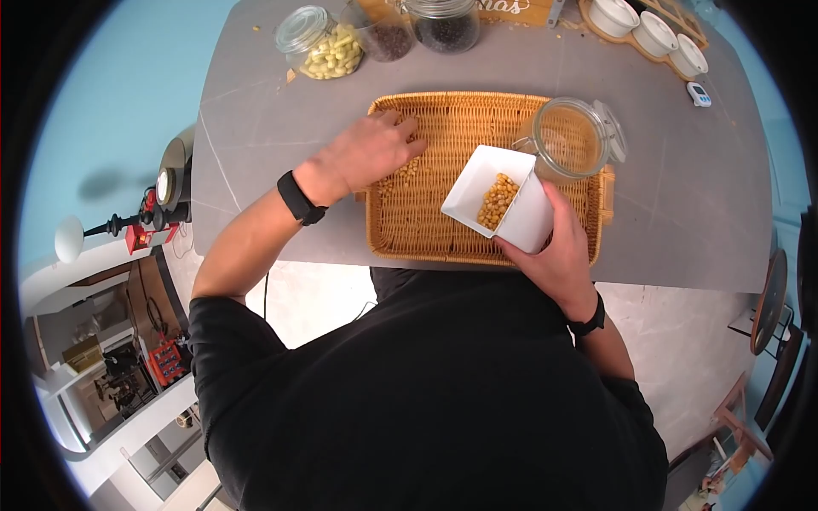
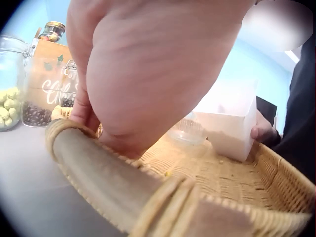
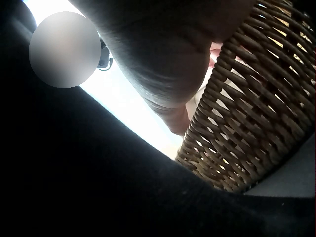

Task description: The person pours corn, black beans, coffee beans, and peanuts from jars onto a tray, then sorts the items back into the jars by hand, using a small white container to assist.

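Observation:
My right hand (image 1: 558, 247) grips a white square container (image 1: 532, 217) from its right side, tilted over the wicker basket (image 1: 443, 243). Yellow corn kernels (image 1: 498, 203) lie gathered inside it. At the basket's left side, my left hand (image 1: 375, 149) reaches down over more loose kernels (image 1: 409, 173), its fingers bent and pointing to the basket floor. The wrist view shows this hand (image 2: 148, 64) just inside the basket's handle (image 2: 98, 173); its fingertips are hidden, and I cannot tell whether it holds kernels. A glass jar (image 1: 569, 140) with an open lid stands at the basket's right end.
Behind the basket stand a jar of pale yellow pieces (image 1: 328, 55), a container of dark beans (image 1: 388, 38) and a jar of black contents (image 1: 445, 30). White pots (image 1: 654, 36) sit on a wooden tray at the back right, near a small white timer (image 1: 699, 95).

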A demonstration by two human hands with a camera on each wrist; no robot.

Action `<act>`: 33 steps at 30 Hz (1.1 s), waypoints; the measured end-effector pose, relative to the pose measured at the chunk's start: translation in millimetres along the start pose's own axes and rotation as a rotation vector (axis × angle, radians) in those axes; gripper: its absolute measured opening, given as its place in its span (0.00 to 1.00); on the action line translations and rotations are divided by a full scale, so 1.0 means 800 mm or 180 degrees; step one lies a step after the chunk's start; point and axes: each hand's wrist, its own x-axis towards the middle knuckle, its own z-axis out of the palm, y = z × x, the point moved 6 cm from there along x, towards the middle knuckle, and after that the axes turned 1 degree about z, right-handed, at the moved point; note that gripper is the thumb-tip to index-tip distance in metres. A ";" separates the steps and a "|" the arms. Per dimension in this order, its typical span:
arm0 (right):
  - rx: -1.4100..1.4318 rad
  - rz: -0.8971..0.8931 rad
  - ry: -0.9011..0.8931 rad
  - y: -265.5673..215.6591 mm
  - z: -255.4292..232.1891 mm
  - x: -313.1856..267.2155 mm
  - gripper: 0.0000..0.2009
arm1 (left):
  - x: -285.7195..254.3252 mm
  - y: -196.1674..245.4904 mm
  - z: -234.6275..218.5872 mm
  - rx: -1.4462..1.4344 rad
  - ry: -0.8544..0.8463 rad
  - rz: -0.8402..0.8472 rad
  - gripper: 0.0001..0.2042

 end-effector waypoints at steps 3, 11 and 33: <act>-0.0008 0.0021 -0.0047 0.002 0.000 0.001 0.48 | -0.002 0.001 0.002 0.0053 0.0100 0.0099 0.09; -0.0008 0.0017 -0.0056 0.001 0.001 0.001 0.48 | -0.001 -0.010 -0.004 -0.0229 0.0106 0.0043 0.03; -0.0026 0.0142 -0.0099 0.008 0.005 -0.004 0.50 | 0.000 0.016 -0.023 -0.0915 -0.0029 -0.0445 0.29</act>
